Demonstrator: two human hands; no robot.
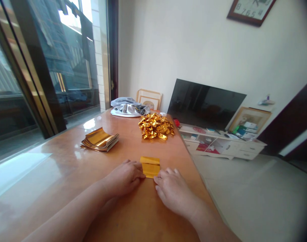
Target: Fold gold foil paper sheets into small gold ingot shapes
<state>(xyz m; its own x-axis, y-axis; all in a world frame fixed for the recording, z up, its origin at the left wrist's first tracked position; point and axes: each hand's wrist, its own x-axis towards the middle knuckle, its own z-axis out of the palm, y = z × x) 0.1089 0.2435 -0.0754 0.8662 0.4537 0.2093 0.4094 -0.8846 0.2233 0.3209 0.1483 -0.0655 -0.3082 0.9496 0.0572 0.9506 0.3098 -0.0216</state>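
Observation:
A sheet of gold foil paper lies on the wooden table in front of me, with a dark crease running across it. My left hand has its curled fingers on the sheet's left side and near corner. At the near right corner, the fingers of my right hand pinch the edge. Both thumbs are partly hidden beneath the hands. Farther left sits a stack of gold foil paper, its top sheets curling up. Beyond my hands is a heap of folded gold foil pieces.
The glossy table has its right edge close to my right forearm. Folded clothes lie at the far end. A pale sheet is at the left. Past the table stand a television and a white cabinet.

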